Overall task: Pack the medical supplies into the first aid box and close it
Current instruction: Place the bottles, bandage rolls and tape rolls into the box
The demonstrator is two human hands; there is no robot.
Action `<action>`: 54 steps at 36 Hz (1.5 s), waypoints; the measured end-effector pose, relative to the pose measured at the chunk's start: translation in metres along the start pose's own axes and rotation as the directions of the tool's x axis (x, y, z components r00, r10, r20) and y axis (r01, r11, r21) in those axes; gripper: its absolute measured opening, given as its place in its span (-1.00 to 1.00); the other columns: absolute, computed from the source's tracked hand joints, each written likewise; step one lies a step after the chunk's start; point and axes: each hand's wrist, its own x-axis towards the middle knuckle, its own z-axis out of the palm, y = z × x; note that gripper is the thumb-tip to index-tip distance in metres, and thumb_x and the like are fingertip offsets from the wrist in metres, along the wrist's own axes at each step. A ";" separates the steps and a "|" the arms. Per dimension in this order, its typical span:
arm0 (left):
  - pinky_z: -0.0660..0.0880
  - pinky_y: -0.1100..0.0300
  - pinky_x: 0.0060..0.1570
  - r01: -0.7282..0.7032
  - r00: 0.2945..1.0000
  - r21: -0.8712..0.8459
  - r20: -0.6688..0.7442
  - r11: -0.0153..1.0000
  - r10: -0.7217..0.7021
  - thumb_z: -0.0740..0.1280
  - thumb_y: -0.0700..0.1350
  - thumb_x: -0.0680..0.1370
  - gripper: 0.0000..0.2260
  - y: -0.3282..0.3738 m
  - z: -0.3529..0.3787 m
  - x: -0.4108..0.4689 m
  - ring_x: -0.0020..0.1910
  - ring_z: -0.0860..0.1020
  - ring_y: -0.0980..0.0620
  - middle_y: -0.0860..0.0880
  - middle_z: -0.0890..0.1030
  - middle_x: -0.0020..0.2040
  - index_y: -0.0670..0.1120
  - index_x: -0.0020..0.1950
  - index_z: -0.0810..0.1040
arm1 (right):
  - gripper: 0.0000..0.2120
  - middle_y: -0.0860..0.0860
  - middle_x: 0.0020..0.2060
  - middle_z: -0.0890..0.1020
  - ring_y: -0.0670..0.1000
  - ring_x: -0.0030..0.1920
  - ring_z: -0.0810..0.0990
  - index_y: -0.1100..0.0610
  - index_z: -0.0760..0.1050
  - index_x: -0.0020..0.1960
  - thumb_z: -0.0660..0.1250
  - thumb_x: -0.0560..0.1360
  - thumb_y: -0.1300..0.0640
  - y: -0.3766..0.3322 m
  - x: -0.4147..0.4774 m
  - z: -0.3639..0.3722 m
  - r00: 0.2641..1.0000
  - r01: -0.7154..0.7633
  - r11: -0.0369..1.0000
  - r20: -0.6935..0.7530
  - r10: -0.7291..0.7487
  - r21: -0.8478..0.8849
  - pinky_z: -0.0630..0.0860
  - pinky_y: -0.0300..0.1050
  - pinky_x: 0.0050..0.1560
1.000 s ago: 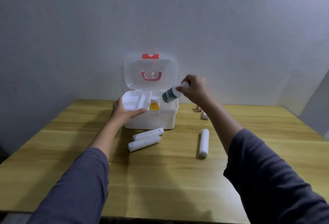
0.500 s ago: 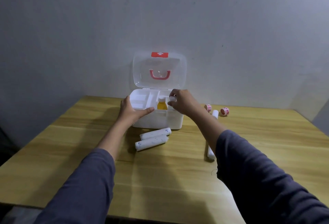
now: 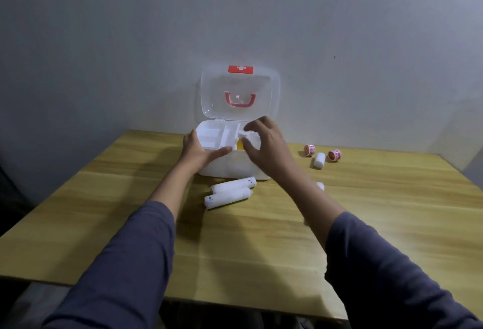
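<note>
sleeves: dark blue-grey, one on each forearm, reaching in from the near edge.
table (image 3: 261,250): pale wood-grain top, set against a grey wall.
gauze rolls (image 3: 230,192): two long white wrapped rolls lying side by side just in front of the box, touching each other, small blue print at their ends.
hidden roll (image 3: 320,185): only a white tip shows past the right forearm.
left hand (image 3: 200,152): laid on the box's near left rim, thumb stretched along the front edge, fingers flat; it steadies the box rather than closing around it.
right hand (image 3: 266,147): hovers over the box's right part, fingers spread and curved, thumb apart from them; nothing is gripped.
first aid box (image 3: 235,169): white plastic base at the far middle of the table, near the wall; a white divided tray sits in its top.
box contents: something yellow (image 3: 240,145) and a white piece show under the right hand; i cannot tell what they are.
lid (image 3: 240,93): clear plastic, standing upright behind the base, red handle in the middle, red label with a white cross at the top.
far right: a short white roll (image 3: 319,160) between two small red-and-white tape rolls (image 3: 309,149), well apart from the box.
</note>
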 end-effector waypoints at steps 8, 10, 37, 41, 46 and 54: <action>0.25 0.05 0.41 -0.024 1.000 0.009 -0.011 1.000 0.024 0.53 0.15 0.30 -0.06 -0.002 -0.001 -0.002 0.47 0.20 -0.08 -0.12 0.18 0.48 -0.12 0.51 0.12 | -0.58 0.06 0.23 0.45 0.09 0.22 0.42 0.10 0.39 0.28 0.26 0.50 -0.08 0.006 -0.057 0.054 0.889 0.178 0.981 0.440 -0.125 -0.081 0.42 0.02 0.20; 0.24 0.07 0.41 -0.026 1.000 0.009 -0.006 1.000 0.026 0.52 0.16 0.30 -0.06 -0.002 -0.001 -0.003 0.47 0.19 -0.07 -0.12 0.17 0.48 -0.11 0.51 0.12 | -0.50 0.05 0.24 0.46 0.10 0.23 0.41 0.05 0.34 0.33 0.23 0.49 -0.18 0.011 -0.063 0.064 0.874 0.217 0.965 0.470 -0.125 -0.146 0.33 -0.03 0.22; 0.42 -0.05 0.28 -0.025 0.999 -0.021 -0.038 0.999 0.024 0.46 0.39 0.00 0.07 0.004 -0.007 -0.016 0.34 0.37 -0.08 -0.10 0.37 0.37 -0.05 0.42 0.31 | -0.49 0.21 0.29 0.32 0.15 0.31 0.36 0.22 0.14 0.42 0.09 0.54 0.00 0.034 0.028 -0.024 0.934 -0.048 0.853 -0.280 0.222 0.519 0.35 0.13 0.37; 0.34 0.01 0.34 -0.029 0.998 -0.032 -0.058 0.999 0.027 0.57 0.19 0.20 -0.07 0.004 -0.003 -0.015 0.39 0.31 -0.08 -0.09 0.28 0.41 -0.05 0.46 0.25 | -0.54 0.22 0.27 0.33 0.20 0.27 0.40 0.07 0.18 0.35 0.15 0.51 -0.04 0.051 0.052 -0.017 0.914 -0.148 0.740 -0.195 0.355 0.656 0.36 0.19 0.36; 0.22 0.21 0.26 -0.043 0.997 -0.072 -0.061 0.996 0.038 0.54 0.11 0.30 -0.09 -0.006 0.003 -0.010 0.45 0.21 -0.01 -0.04 0.18 0.46 -0.03 0.51 0.13 | -0.62 0.08 0.00 0.37 0.01 0.00 0.42 0.27 0.14 0.34 0.18 0.57 0.26 0.067 0.066 -0.001 0.903 -0.285 0.629 -0.017 0.429 0.723 0.40 -0.11 0.09; 0.20 0.20 0.29 -0.036 0.998 -0.084 -0.060 0.996 0.031 0.53 0.12 0.32 -0.08 -0.002 0.002 -0.015 0.47 0.17 0.01 -0.02 0.14 0.49 -0.03 0.53 0.09 | -0.60 0.12 0.00 0.45 0.08 -0.01 0.48 0.22 0.27 0.27 0.32 0.48 0.27 0.083 0.069 0.016 0.892 -0.440 0.761 0.139 0.429 0.477 0.51 0.10 0.07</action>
